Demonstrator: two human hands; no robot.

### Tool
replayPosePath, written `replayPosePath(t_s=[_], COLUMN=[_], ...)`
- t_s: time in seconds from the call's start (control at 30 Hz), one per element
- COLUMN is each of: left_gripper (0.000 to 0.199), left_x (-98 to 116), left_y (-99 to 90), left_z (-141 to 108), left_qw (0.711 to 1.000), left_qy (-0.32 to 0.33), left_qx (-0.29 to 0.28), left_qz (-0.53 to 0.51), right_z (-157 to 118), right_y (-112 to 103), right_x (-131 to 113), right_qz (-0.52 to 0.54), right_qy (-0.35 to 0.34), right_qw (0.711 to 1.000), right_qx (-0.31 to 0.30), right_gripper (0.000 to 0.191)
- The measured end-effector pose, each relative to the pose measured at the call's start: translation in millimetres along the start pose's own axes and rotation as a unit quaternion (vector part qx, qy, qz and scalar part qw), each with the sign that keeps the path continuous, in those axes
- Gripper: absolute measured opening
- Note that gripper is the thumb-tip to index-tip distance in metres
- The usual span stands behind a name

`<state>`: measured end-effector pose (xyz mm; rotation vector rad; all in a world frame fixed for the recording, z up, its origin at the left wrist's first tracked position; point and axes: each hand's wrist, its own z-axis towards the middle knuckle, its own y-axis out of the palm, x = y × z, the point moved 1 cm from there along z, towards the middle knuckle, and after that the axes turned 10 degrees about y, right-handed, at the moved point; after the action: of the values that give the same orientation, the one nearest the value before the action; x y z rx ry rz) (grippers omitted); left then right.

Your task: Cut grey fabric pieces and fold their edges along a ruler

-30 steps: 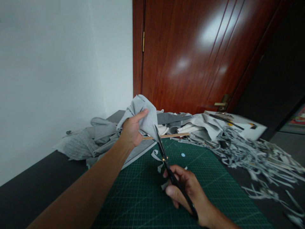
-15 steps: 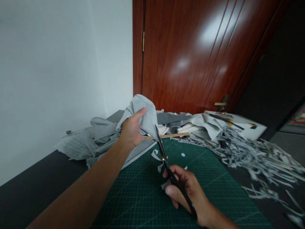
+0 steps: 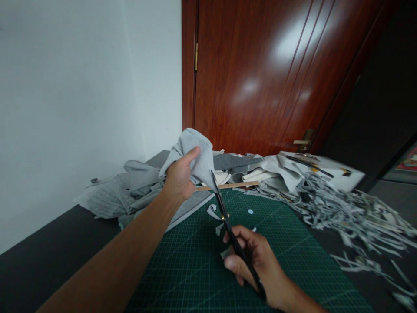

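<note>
My left hand (image 3: pixel 182 176) grips a folded piece of light grey fabric (image 3: pixel 204 163), thumb on top and fingers hidden behind the cloth. In my right hand (image 3: pixel 254 261) is a pair of black scissors (image 3: pixel 237 245), its handles wrapped by my fingers. The blades point up and away, and their tips lie at the lower right edge of the fabric. Whether the blades are parted at the cloth is hard to make out. Below them, small fabric scraps (image 3: pixel 213 211) lie on the green cutting mat (image 3: pixel 280 230).
Crumpled grey fabric (image 3: pixel 114 195) is heaped on the left. A wooden strip (image 3: pixel 241 185) crosses the mat's far edge, with white and grey cloth (image 3: pixel 276 169) behind. Many thin fabric strips (image 3: pixel 335 217) pile up at right, beside a white box (image 3: pixel 352 176). A brown door (image 3: pixel 247 78) stands behind.
The scissors and my right hand have shifted very slightly, the tips a little to the left at the fabric's edge. My left hand and the fabric stay almost the same.
</note>
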<state>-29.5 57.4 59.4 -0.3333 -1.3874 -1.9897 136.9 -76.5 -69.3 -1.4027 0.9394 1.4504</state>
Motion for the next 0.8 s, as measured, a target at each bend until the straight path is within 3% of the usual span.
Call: replayPosePath(t_s=[0.4,0.8], left_gripper=[0.042,0.028], left_x=[-2.8,-4.6], left_y=[-0.4,3.3], left_z=[-4.6,-10.1], left_qw=[1.000,0.999], left_qy=[-0.001,-0.012], left_qx=[-0.030,-0.036], left_qz=[0.005,0.024], right_z=[-1.7,-1.4], right_y=[-0.8,-0.1], right_x=[0.6,3.4], right_qz=[0.036,0.051], right_qy=[-0.037,-0.034], right_qw=[0.999,0.998], right_qx=[-0.018,-0.016], right_gripper=[0.054,0.053])
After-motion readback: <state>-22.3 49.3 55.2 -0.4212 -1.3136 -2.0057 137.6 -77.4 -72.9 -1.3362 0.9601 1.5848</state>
